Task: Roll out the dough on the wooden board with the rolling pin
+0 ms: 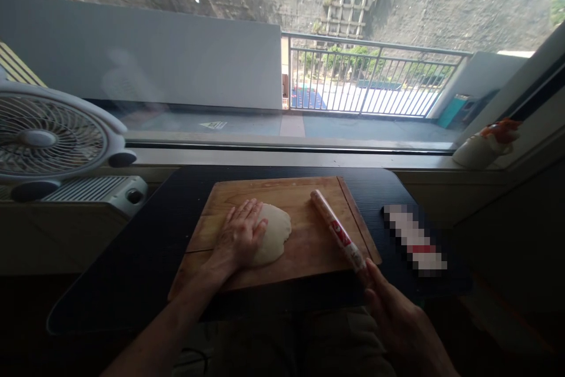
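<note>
A flattened, pale piece of dough [274, 234] with an uneven right edge lies on a wooden cutting board [300, 283]. My left hand [242, 229] rests flat on the dough's left side, fingers stretched out and covering part of it. At the board's right, my right hand [388, 294] grips the near end of a rolling pin [329, 215]. The pin has a shiny, plastic-like surface and a red and white label. Its far end points up and left over the board, apart from the dough.
The board sits on a dark table [132, 271]. A pixelated object [415, 242] lies on the table's right side. A white fan [48, 136] stands at the left. Behind the table are a window sill [265, 157] and, at its right end, a pale pot [479, 152].
</note>
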